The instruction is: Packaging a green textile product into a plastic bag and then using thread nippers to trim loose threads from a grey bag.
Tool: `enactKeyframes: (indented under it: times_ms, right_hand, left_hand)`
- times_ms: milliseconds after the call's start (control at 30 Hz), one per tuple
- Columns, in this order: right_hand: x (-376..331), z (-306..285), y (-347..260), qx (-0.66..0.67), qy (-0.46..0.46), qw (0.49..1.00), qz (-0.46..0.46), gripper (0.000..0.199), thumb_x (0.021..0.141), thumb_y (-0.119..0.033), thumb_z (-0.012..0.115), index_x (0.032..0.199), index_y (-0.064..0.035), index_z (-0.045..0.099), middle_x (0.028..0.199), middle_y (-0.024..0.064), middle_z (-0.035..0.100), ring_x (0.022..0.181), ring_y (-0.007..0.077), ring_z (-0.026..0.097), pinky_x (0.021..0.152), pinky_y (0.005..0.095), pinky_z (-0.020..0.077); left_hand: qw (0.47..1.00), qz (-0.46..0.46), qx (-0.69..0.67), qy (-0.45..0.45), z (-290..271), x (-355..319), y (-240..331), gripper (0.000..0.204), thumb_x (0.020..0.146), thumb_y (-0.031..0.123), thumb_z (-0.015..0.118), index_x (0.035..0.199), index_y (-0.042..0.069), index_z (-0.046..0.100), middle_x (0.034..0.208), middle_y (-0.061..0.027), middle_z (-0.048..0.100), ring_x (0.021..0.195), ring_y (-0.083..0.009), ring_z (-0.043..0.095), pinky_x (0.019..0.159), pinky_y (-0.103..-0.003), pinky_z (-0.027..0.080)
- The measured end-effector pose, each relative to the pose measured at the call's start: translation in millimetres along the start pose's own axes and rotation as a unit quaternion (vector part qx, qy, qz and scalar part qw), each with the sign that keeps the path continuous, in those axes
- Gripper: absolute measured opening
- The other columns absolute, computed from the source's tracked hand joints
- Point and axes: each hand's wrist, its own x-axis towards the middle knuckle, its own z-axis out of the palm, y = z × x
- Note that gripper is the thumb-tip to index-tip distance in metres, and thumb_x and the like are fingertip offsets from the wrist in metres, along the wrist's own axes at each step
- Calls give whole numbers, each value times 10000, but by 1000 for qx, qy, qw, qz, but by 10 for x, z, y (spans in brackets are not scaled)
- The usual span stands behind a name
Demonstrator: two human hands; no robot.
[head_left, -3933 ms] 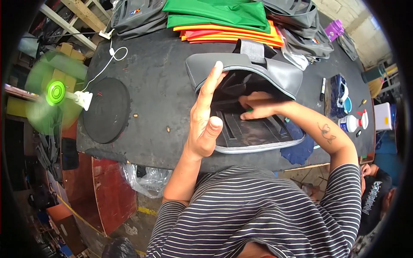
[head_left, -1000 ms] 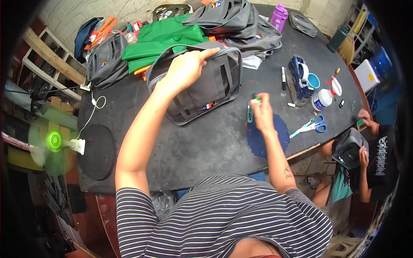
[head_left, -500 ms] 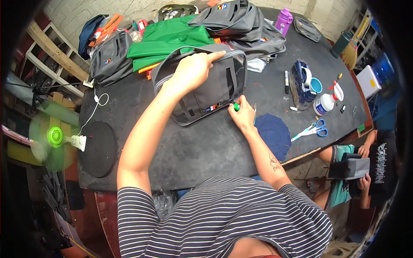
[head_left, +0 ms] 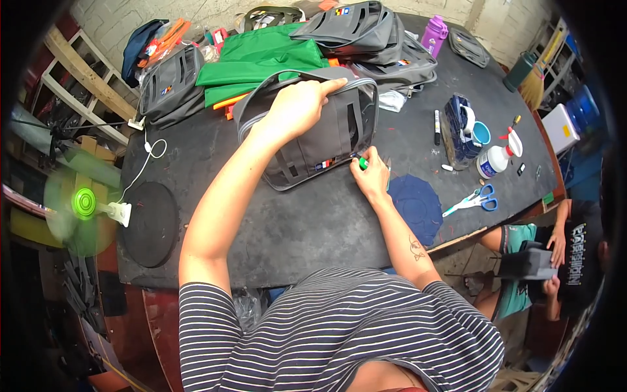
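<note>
A grey bag (head_left: 313,140) with dark webbing loops and a small coloured flag patch stands tilted on the black table in front of me. My left hand (head_left: 297,110) grips its zippered upper rim, index finger stretched along the edge. By the bag's lower right corner, my right hand (head_left: 371,175) is closed on a small bright green object (head_left: 363,163) resembling a lighter. The green object's dark end points at the seam near the patch. Something thin and pale shows beside the right fingers, too small to make out.
A navy fabric disc (head_left: 417,209) and blue-handled scissors (head_left: 480,198) lie to the right. Beyond are a spray bottle (head_left: 496,160), a marker (head_left: 437,127) and a clear case (head_left: 459,134). Grey bags (head_left: 346,29) and green fabric (head_left: 261,59) fill the back. A fan (head_left: 85,204) spins left; a co-worker (head_left: 581,248) sits right.
My right hand has turned slightly and brought the green object's end to the bag's lower edge. My left hand keeps its hold. The co-worker's hands have shifted on a dark grey box-shaped piece.
</note>
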Motion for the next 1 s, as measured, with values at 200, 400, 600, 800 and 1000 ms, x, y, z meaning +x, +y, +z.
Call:
enactKeyframes:
  times_ms: [200, 400, 600, 800, 1000]
  right_hand:
    - [18, -13, 2, 0, 10, 1000, 10, 291, 765, -275, 627, 859, -52, 465, 776, 161, 607, 708, 378, 598, 632, 447, 454]
    - [-50, -6, -57, 3, -28, 999, -45, 287, 765, -268, 637, 849, -51, 471, 758, 148, 604, 710, 360, 606, 634, 433, 461]
    - [-123, -24, -129, 36, -88, 994, -52, 339, 773, -322, 673, 843, -52, 479, 736, 141, 593, 688, 343, 603, 620, 416, 463]
    - [-416, 91, -629, 49, -126, 981, -136, 338, 749, -311, 690, 841, -52, 492, 738, 132, 607, 697, 344, 618, 615, 420, 482]
    - [-476, 395, -825, 11, -98, 978, -186, 320, 707, -233, 685, 832, -40, 463, 722, 138, 596, 663, 335, 614, 582, 439, 480]
  left_hand:
    - [1000, -3, 1, -7, -6, 0, 17, 425, 837, 72, 511, 1248, 169, 561, 949, -161, 647, 877, -322, 621, 751, -424, 488]
    - [1000, 1, 6, 2, -24, -17, 27, 412, 850, 91, 520, 1251, 175, 559, 953, -159, 645, 888, -318, 619, 759, -423, 488]
    - [990, -83, 5, -116, -278, -57, 127, 502, 861, 129, 570, 1347, 175, 456, 1145, -157, 613, 1050, -323, 578, 890, -399, 454]
    - [993, -61, 2, -98, -346, -127, -1, 524, 833, 86, 586, 1337, 154, 460, 1112, -178, 618, 1025, -338, 583, 881, -404, 459]
    - [994, -55, -61, -72, -288, -173, -10, 495, 802, -1, 553, 1282, 114, 517, 1113, -191, 613, 1028, -347, 580, 885, -411, 456]
